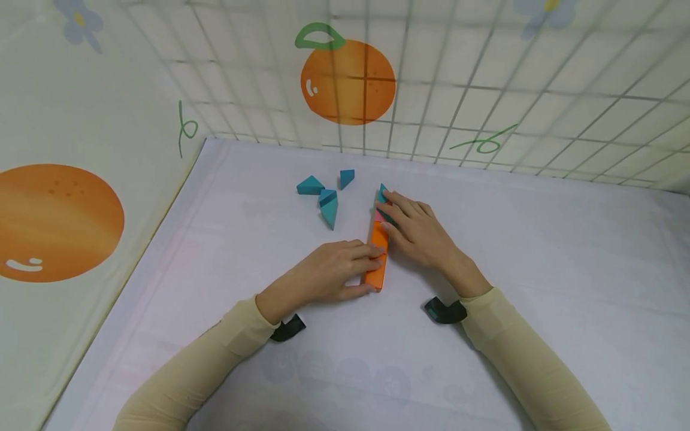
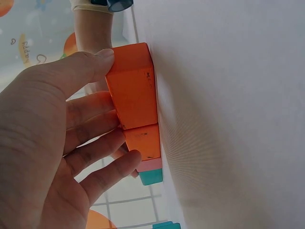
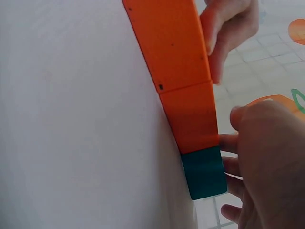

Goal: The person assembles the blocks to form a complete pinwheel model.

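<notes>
Two orange blocks [image 1: 380, 232] lie end to end in a row on the white surface. Beyond them come a small pink block [image 1: 379, 216] and a teal piece [image 1: 382, 193], partly covered by fingers. My left hand [image 1: 335, 272] rests on the orange blocks from the left. In the left wrist view its thumb touches the near end of the larger orange block [image 2: 132, 98], while the other fingers lie fairly straight along the row. From the right, my right hand [image 1: 419, 230] touches the row's far part with extended fingers, next to a teal block [image 3: 205, 174] abutting the orange.
Several loose teal pieces lie left of the row: a wedge [image 1: 309, 187], a pair close together [image 1: 328, 211] and a small triangular one [image 1: 347, 178]. A printed cloth with an orange fruit [image 1: 347, 82] and wire grid stands behind. Black wrist devices [image 1: 445, 311] sit under both sleeves.
</notes>
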`<state>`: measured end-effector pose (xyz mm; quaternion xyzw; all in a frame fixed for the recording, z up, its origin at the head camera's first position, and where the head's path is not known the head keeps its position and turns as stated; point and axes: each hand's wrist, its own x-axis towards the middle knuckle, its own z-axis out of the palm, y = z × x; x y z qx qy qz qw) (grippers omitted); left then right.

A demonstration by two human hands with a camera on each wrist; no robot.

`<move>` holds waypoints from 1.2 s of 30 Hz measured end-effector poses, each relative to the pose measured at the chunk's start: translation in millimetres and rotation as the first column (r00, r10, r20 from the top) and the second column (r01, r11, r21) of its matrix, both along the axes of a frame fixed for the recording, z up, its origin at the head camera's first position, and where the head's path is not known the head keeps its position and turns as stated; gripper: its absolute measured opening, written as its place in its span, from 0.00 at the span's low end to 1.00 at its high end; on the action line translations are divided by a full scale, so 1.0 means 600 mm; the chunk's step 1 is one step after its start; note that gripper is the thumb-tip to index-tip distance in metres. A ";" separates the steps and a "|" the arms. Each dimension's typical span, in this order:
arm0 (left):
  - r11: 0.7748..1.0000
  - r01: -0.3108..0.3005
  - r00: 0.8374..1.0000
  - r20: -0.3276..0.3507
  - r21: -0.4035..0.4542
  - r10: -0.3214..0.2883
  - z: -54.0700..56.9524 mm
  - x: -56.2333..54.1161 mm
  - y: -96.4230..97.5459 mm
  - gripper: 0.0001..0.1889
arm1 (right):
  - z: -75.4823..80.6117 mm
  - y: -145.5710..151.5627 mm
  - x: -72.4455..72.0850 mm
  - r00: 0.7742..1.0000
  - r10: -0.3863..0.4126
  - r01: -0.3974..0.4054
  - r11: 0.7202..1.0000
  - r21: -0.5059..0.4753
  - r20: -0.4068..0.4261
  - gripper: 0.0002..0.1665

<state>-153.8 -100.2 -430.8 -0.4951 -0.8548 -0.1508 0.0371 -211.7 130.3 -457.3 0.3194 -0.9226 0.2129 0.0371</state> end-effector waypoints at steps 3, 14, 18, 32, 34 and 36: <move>1.000 0.002 1.000 -0.003 0.002 -0.002 -0.001 0.000 0.001 0.24 | -0.001 0.001 0.000 1.000 0.003 -0.003 1.000 -0.005 -0.005 0.28; 1.000 -0.006 0.999 -0.042 -0.009 0.005 -0.004 0.001 0.002 0.25 | -0.001 0.000 0.002 1.000 0.012 -0.013 0.999 -0.029 -0.026 0.28; 1.000 -0.006 0.999 -0.045 -0.006 0.005 -0.004 0.001 0.001 0.25 | -0.001 0.000 0.002 1.000 0.015 -0.015 1.000 -0.026 -0.025 0.28; 0.999 0.008 0.998 -0.062 0.044 -0.005 -0.005 -0.003 0.003 0.24 | -0.002 -0.001 0.002 1.000 0.009 -0.009 1.000 -0.013 -0.023 0.28; 0.998 0.016 0.996 -0.092 0.062 -0.010 -0.004 -0.008 0.001 0.23 | -0.002 -0.001 0.001 1.000 0.007 -0.008 1.000 -0.009 -0.022 0.28; 0.996 0.016 0.993 -0.121 0.093 -0.005 -0.002 -0.018 -0.002 0.21 | -0.002 0.000 0.002 1.000 0.006 -0.007 1.000 -0.009 -0.019 0.28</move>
